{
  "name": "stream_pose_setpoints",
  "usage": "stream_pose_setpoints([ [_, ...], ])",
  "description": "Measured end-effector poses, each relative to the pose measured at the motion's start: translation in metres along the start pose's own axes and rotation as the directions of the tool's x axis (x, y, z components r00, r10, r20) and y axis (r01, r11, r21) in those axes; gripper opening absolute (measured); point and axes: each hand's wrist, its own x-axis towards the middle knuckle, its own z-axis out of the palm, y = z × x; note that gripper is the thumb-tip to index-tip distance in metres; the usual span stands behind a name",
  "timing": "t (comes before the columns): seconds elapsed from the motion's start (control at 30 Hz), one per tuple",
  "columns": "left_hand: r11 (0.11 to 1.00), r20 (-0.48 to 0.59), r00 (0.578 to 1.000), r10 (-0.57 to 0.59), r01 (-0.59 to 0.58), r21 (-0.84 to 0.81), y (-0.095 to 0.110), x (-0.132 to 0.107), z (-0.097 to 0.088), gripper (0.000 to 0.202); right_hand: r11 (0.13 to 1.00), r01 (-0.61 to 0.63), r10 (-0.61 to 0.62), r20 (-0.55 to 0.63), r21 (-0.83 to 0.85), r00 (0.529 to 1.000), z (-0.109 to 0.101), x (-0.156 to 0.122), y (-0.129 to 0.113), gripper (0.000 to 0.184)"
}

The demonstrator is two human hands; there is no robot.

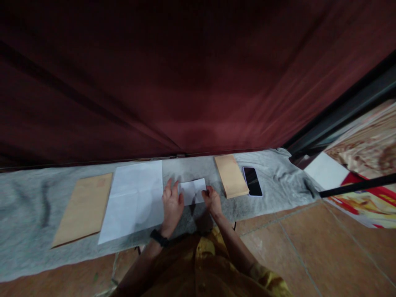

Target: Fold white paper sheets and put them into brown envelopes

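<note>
A small folded white paper [194, 190] lies on a grey cloth [27, 214] in front of me. My left hand [172, 205] rests flat beside its left edge, fingers stretched out and touching the paper. A black band sits on that wrist. My right hand [211, 198] presses on the paper's lower right corner with curled fingers. A large white sheet [134, 200] lies just left of my left hand.
A big brown envelope [83, 208] lies at the left of the cloth. A smaller brown envelope [231, 175] and a black phone [252, 181] lie to the right. A dark red curtain [185, 82] hangs behind. Tiled floor [309, 247] and a printed poster [365, 198] are at right.
</note>
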Motion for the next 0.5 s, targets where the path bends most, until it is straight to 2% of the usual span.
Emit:
stream_pose_setpoints([
  [0.1, 0.966, 0.172, 0.969, 0.177, -0.204, 0.157, 0.009, -0.022, 0.005, 0.050, 0.998, -0.011, 0.013, 0.040, -0.054, 0.999, 0.002, 0.000, -0.002, 0.020],
  [0.2, 0.907, 0.306, 0.926, 0.221, -0.311, 0.286, 0.013, -0.043, 0.015, 0.053, 0.992, -0.006, 0.015, 0.075, -0.122, 0.997, 0.000, -0.003, -0.002, 0.021],
  [0.27, 0.868, 0.361, 0.905, 0.225, -0.355, 0.349, 0.014, -0.052, 0.019, 0.056, 0.984, 0.004, 0.010, 0.076, -0.179, 0.997, -0.002, -0.006, -0.001, 0.025],
  [0.37, 0.829, 0.407, 0.886, 0.223, -0.392, 0.398, 0.014, -0.058, 0.022, 0.060, 0.957, 0.055, -0.053, 0.015, -0.286, 0.998, -0.006, -0.010, 0.000, 0.029],
  [0.43, 0.820, 0.421, 0.881, 0.216, -0.398, 0.412, 0.013, -0.058, 0.022, 0.061, 0.937, 0.117, -0.131, -0.021, -0.330, 0.991, -0.007, -0.012, -0.001, 0.031],
  [0.5, 0.816, 0.437, 0.876, 0.207, -0.401, 0.417, 0.013, -0.057, 0.022, 0.062, 0.924, 0.233, -0.242, 0.010, -0.302, 0.970, -0.005, -0.015, -0.004, 0.036],
])
